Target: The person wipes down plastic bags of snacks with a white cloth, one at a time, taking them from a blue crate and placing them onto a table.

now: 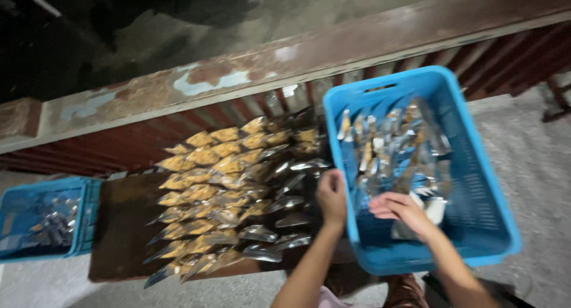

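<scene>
A blue plastic crate [476,183] stands at the right with several shiny clear packets [392,141] heaped in it. My right hand [401,210] reaches inside the crate, its fingers curled over packets near the front; the blur hides whether it grips one. My left hand [331,196] sits at the crate's left wall, fingers curled, beside the rows of cone-shaped packets of yellow snack [220,195] laid overlapping on a dark brown board [119,225].
A second, smaller blue crate [44,216] with a few packets stands at the far left. Behind the board runs a rusty corrugated metal wall [119,141] topped by a worn ledge [238,76]. Grey concrete floor lies around.
</scene>
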